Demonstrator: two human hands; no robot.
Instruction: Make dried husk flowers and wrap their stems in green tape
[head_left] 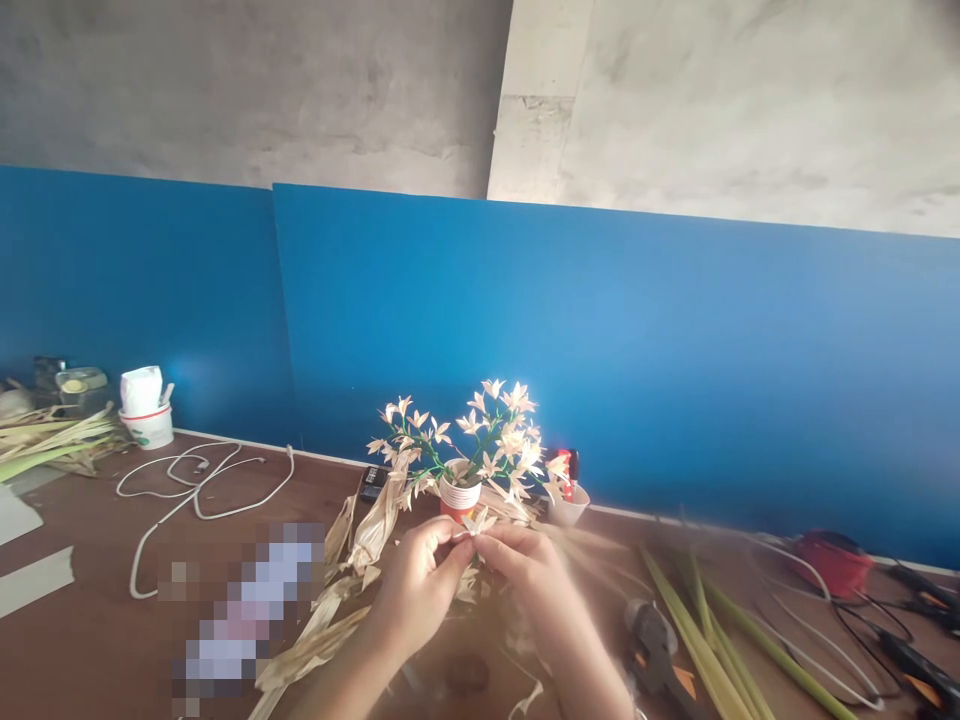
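Head view, lower centre: the left hand [416, 590] and right hand [529, 570] meet fingertip to fingertip, each pinched tight on a small pale flower [477, 521], which sits just in front of a red cup [459, 497]. Fingers cover most of the flower; only a few petals show above them. Both forearms are cut off by the bottom edge. The cup holds green-stemmed sprays [480, 430] of similar blossoms, and its base is hidden behind the hands. Dry husks [375, 540] lie left of the hands on the table [97, 640], partly under the left wrist. A pixelated patch [247, 610] at lower left hides whatever lies there. At lower right, pliers [652, 640] and green leaves [712, 640] are blurred and run off the bottom edge. A white cup [150, 428] at far left has a red band and a green mark too small to read.
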